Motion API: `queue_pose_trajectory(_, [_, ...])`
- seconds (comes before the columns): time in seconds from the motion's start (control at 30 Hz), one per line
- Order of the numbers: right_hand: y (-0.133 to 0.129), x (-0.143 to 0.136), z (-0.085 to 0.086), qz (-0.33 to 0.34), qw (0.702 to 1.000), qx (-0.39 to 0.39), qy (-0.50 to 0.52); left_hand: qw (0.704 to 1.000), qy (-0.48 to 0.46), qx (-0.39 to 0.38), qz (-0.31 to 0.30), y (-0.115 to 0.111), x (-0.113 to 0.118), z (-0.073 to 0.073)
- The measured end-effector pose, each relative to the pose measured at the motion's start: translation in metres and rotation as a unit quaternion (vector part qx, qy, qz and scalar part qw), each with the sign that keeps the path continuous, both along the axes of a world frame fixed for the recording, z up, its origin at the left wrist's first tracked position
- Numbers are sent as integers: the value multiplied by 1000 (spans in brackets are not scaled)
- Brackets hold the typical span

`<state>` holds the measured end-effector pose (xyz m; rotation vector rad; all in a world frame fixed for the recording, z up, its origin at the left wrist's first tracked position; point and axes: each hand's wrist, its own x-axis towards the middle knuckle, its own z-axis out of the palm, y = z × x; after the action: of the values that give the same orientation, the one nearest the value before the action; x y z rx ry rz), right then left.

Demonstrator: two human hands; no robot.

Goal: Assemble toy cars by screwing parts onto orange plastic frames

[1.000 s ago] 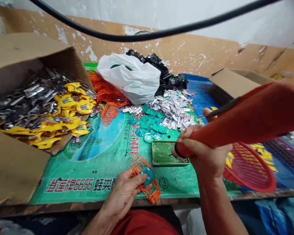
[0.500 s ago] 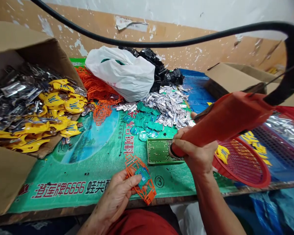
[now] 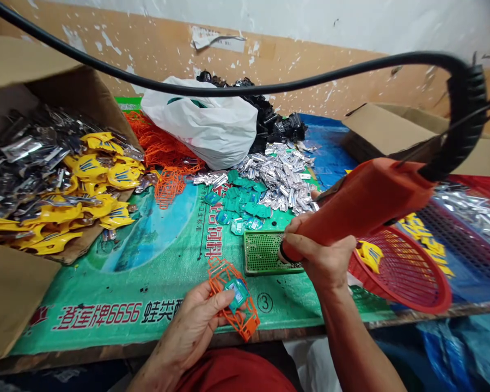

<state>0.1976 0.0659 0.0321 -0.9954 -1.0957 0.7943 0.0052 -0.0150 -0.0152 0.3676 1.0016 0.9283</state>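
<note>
My left hand (image 3: 202,318) pinches an orange plastic frame (image 3: 222,272) together with a small teal-green plastic piece (image 3: 236,293) lying on it, just above the table's front edge. Wrapped round a red electric screwdriver (image 3: 359,207), my right hand (image 3: 329,261) holds it slanted, with a thick black cable (image 3: 245,90) running from its rear end. The front end of the tool is over a shallow green perforated tray (image 3: 265,271), which holds tiny metal screws. Its tip is hidden behind my fingers. Beyond the tray lie loose teal-green pieces (image 3: 245,198).
Silver parts (image 3: 286,177), a white plastic bag (image 3: 204,120), orange frames (image 3: 169,185) and black parts (image 3: 286,128) lie at the back. A cardboard box (image 3: 114,120) with yellow and silver parts is left. On the right are a red basket (image 3: 436,294) and another cardboard box (image 3: 379,130).
My right hand and the electric screwdriver have shifted slightly left, its rear end moving most. The cable now hangs lower across the middle. My left hand is nearly unmoved.
</note>
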Motion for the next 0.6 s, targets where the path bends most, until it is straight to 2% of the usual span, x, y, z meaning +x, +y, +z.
queue_pose_trajectory(0.43, [-1,0,0,-16,1000,-1,-20,1000,11,12,22,1,4,2])
queue_pose_trajectory(0.6, [-1,1,12,1,1000,16,-3,998,16,-13,56,0,5,4])
